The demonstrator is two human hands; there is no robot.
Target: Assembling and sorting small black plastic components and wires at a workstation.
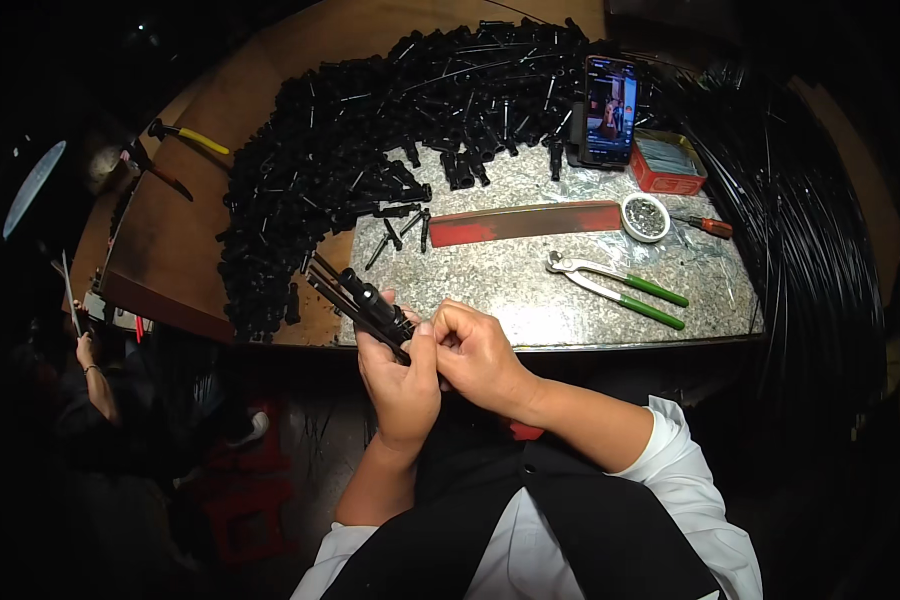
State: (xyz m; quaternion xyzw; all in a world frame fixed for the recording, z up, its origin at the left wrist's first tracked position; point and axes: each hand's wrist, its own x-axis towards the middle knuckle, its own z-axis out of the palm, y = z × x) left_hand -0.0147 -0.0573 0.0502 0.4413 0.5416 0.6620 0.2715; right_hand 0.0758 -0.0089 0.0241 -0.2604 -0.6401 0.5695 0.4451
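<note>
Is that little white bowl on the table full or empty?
Not empty: small shiny pieces show inside the white bowl. Whether it is full, this view from above cannot tell.

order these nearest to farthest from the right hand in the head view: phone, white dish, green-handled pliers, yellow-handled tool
1. green-handled pliers, just beyond the right hand, to its right
2. white dish, farther back, right
3. phone, propped at the back
4. yellow-handled tool, far left

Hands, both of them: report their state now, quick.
Left hand: closed, holding a bundle of slim black parts.
Right hand: fingers curled in at the bundle's near end; whether it grips anything cannot be told.
</note>
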